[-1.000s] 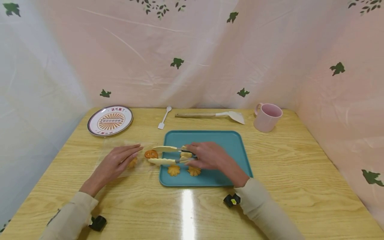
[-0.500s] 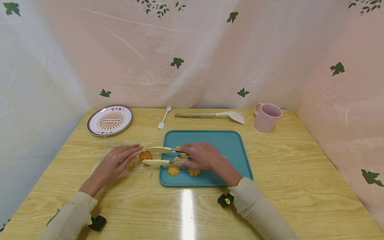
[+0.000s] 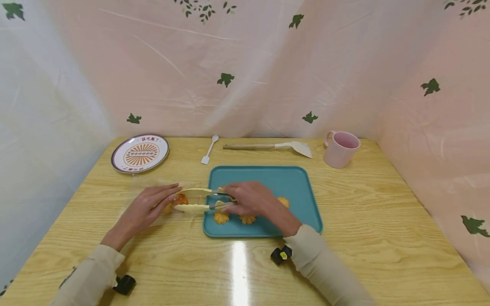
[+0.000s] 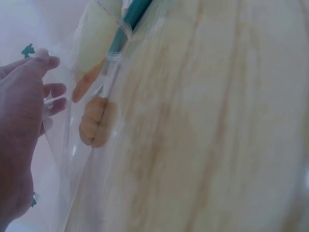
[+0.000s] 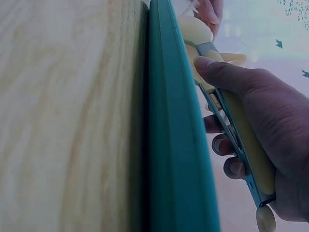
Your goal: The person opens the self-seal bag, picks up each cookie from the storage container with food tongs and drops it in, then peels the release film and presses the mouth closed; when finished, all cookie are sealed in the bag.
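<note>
My right hand (image 3: 249,199) grips a pair of cream-tipped tongs (image 3: 193,208), thumb on one arm and fingers round the other in the right wrist view. Between the tong tips is a glossy orange-brown pastry (image 3: 181,199). The tips reach into a clear plastic bag (image 4: 67,159), whose mouth faces the teal tray (image 3: 264,170). A pale golden cookie (image 4: 91,121) lies inside the bag, just below the pastry. My left hand (image 3: 149,204) holds up the upper film of the bag, fingers partly bent at its edge. Flower-shaped cookies (image 3: 220,218) sit on the tray.
A patterned plate (image 3: 140,154) stands at the back left. Behind the tray lie a small white double-ended spoon (image 3: 210,149) and a wooden-handled spatula (image 3: 268,147). A pink mug (image 3: 342,149) stands at the back right, and a curtain (image 3: 260,106) hangs behind the table.
My right hand has moved left with the tongs, carrying the orange-brown pastry deeper into the bag beside the cookie. A cookie on the tray's right has come into view. My left hand stays put.
</note>
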